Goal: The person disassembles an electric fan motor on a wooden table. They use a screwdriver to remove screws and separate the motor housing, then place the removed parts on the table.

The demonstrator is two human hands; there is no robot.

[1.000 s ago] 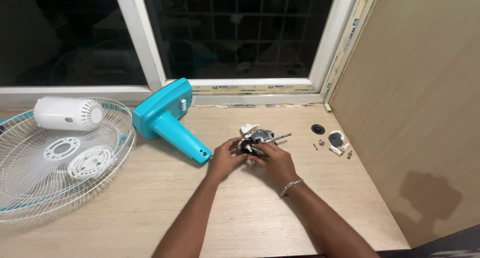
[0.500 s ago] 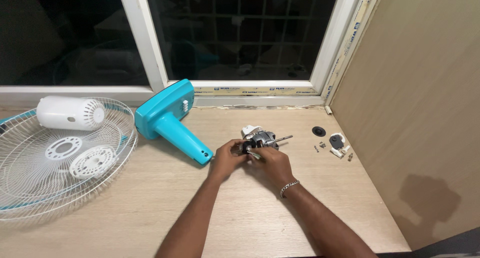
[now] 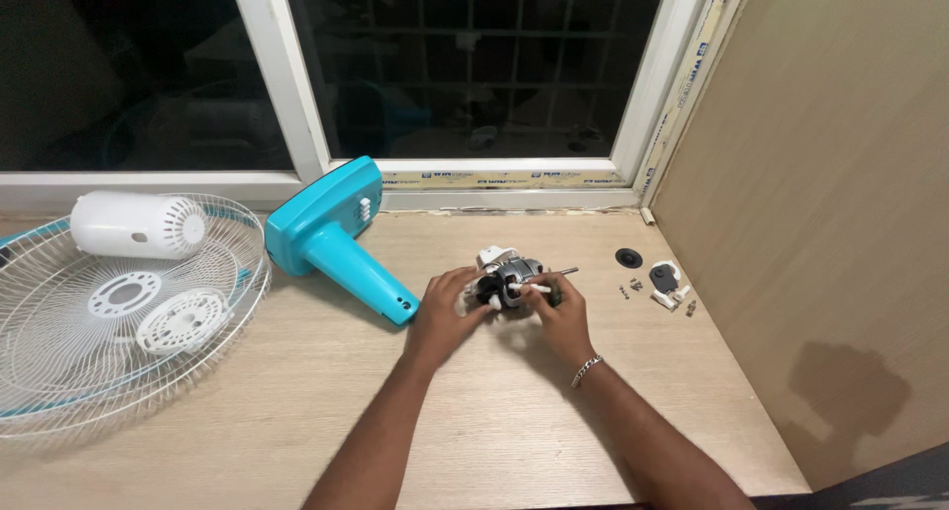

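A small metal fan motor [image 3: 511,276] with a white plastic part and a thin shaft sticking out to the right rests on the wooden table [image 3: 297,391]. My left hand [image 3: 445,312] grips its left end. My right hand [image 3: 561,312] holds its right side, with a thin white piece pinched at the fingertips against the motor. A bracelet is on my right wrist.
A turquoise fan stand [image 3: 336,235] lies left of the motor. A white wire fan guard [image 3: 119,322] with a white motor cover [image 3: 133,225] on it fills the left. A black disc [image 3: 629,258], a black-and-white part [image 3: 665,278] and screws lie by the right wall.
My right hand has shifted right and up along the motor, now pinching a thin white piece. My left hand has closed further round the motor's left end.
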